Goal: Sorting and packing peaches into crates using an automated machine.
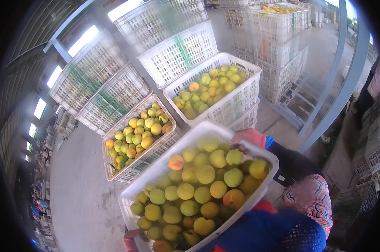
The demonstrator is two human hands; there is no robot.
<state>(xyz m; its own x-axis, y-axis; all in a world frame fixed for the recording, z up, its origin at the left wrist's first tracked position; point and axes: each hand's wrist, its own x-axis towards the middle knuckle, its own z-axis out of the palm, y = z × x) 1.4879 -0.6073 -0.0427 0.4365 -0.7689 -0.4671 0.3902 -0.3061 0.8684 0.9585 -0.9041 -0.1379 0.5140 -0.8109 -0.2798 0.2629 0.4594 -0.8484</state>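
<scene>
A white plastic crate (270, 156) full of yellow-green peaches (205, 174), a few with red blush, tilts in front of my body. My right hand (249, 136), in a pinkish glove with a blue cuff, grips the rim at its far right end. At the opposite end, near the lower edge, my left hand (132, 240) holds the crate; only part of that hand shows, also pinkish. My blue and red clothing lies against the crate's near long side. Just beyond stands a second crate of peaches (144, 131), with some green leaves among the fruit.
Another full crate (253, 77) sits on a stack behind. Taller stacks of white crates (101, 80) rise at the back left, with more crates (278, 54) at the back right. A grey-blue metal post (339, 75) stands at the right. Concrete floor (78, 180) stretches left.
</scene>
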